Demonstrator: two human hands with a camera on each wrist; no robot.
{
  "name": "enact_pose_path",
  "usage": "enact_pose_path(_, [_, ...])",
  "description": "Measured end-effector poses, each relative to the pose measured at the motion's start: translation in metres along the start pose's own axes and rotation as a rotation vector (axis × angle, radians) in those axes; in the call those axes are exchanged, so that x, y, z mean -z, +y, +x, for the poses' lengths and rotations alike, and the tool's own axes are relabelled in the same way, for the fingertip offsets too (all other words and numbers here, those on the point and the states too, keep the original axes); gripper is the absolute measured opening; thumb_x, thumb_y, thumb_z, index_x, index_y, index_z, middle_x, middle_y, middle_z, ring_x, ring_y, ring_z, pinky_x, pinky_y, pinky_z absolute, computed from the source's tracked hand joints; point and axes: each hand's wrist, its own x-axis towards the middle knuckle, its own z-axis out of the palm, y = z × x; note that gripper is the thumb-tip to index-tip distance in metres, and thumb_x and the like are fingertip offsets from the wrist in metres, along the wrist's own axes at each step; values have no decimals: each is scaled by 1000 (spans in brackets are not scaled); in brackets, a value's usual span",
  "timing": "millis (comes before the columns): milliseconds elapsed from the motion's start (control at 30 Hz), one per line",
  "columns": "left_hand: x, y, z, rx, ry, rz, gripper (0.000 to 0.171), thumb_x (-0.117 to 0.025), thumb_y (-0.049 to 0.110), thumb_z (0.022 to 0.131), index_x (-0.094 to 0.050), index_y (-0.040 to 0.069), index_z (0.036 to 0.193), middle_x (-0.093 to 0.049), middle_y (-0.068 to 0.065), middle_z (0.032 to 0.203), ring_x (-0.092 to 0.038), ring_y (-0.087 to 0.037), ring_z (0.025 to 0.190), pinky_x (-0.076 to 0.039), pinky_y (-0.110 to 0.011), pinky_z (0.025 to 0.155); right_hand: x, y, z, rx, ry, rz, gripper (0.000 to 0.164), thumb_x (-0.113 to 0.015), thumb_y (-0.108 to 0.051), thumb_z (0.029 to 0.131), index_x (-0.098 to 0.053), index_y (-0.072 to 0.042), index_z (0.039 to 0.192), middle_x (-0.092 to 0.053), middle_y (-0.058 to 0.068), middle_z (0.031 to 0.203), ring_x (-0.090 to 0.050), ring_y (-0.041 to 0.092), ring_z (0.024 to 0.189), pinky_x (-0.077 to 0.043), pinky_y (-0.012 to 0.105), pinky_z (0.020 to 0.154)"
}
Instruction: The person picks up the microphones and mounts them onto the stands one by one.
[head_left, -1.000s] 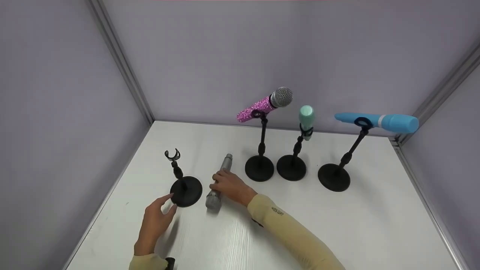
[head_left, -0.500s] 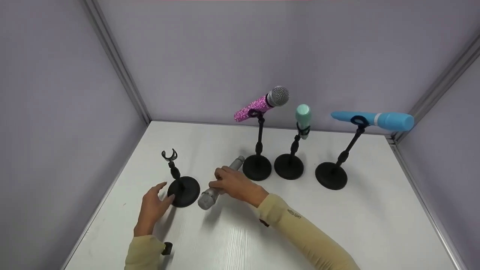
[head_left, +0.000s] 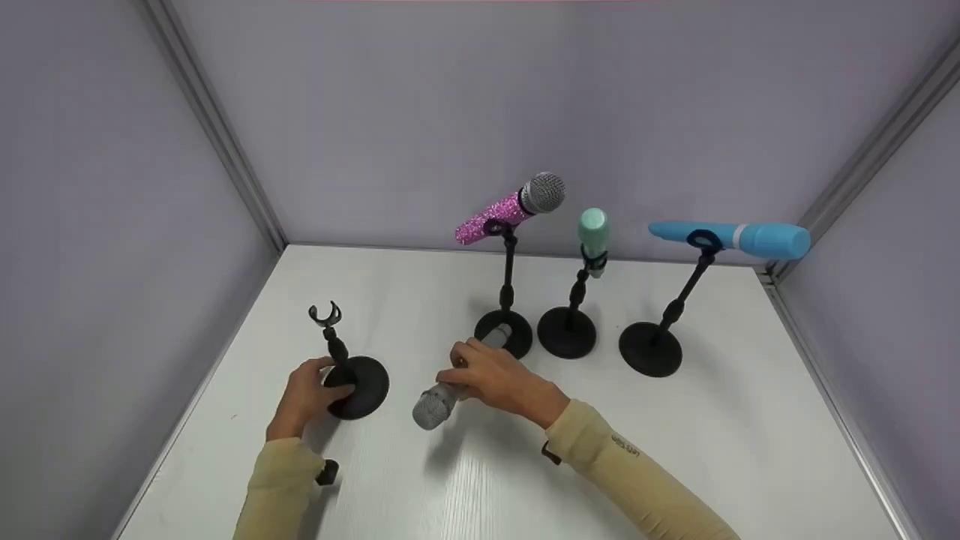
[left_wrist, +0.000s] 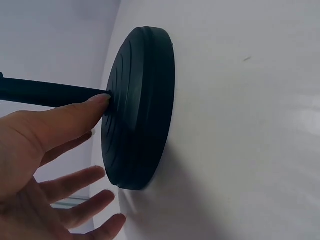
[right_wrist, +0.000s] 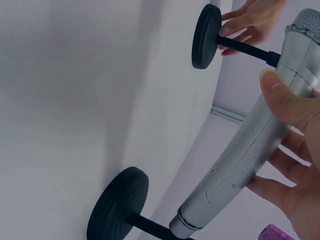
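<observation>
My left hand [head_left: 302,397] pinches the pole of a black microphone stand [head_left: 369,386] just above its round base, thumb on the near side. In the left wrist view the other fingers [left_wrist: 85,205] spread loosely beside the base. The stand's open clip [head_left: 325,315] at the top holds nothing. My right hand [head_left: 501,381] grips a silver-grey microphone [right_wrist: 235,160] round its body, thumb on one side and fingers on the other. Its mesh head [head_left: 433,409] points toward me and left, its tail toward the back. A shadow lies apart below it on the table.
Three black stands at the back hold a pink glitter microphone [head_left: 495,217], a mint-green microphone [head_left: 594,231] and a blue microphone [head_left: 769,240]. The silver tail overlaps the pink one's stand base [head_left: 517,341] in the head view. Grey walls enclose the white table [head_left: 675,465].
The right hand has raised the silver microphone off the table and turned its tail rightward. My left hand has moved from beside the stand's base in to its pole.
</observation>
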Motion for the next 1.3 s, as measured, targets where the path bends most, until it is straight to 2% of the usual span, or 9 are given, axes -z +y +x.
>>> enact_pose_path(200, [-4,3,4,-20,7,-8,40,-80,8,86,-68,-9,120,-66,-32,129,-59,-50,128,-47,-59,109,4,3,-9,-19,19,15,33,-77,-32,89,-73,-29,121,-63,3,111,-59,18,95,-58,27,69])
enact_pose_path(367, [-7,4,5,-35,32,-10,24,-79,3,85,-74,-4,108,-68,-28,124,-61,-47,125,-49,-58,107,5,6,-16,-31,28,49,34,-79,-30,88,-73,-28,121,-64,3,110,-59,19,96,-58,28,72])
enact_pose_path(600, [-11,4,6,-69,61,-11,20,-80,-1,83,-79,2,103,-73,-25,118,-63,-46,123,-49,-58,107,6,11,-29,-53,58,76,33,-80,-29,86,-73,-29,119,-64,3,105,-58,17,91,-55,25,69])
enact_pose_path(800, [-20,12,4,-85,50,-17,19,-82,-1,82,-79,3,101,-73,-23,117,-64,-44,121,-50,-57,105,11,16,-38,-87,71,96,35,-83,-23,85,-73,-29,118,-61,2,102,-54,16,90,-52,24,69])
enact_pose_path(1100, [-44,33,1,-104,30,-26,17,-82,-2,81,-79,4,96,-74,-18,112,-66,-40,117,-51,-56,103,17,25,-53,-67,164,93,39,-87,-20,81,-71,-26,116,-62,4,102,-54,17,88,-55,27,65])
enact_pose_path(1300, [-64,49,1,-140,25,-19,17,-84,-2,79,-78,4,95,-76,-14,108,-68,-34,112,-53,-53,101,23,30,-62,-87,176,109,41,-87,-17,81,-71,-25,118,-61,5,103,-56,18,91,-55,29,69])
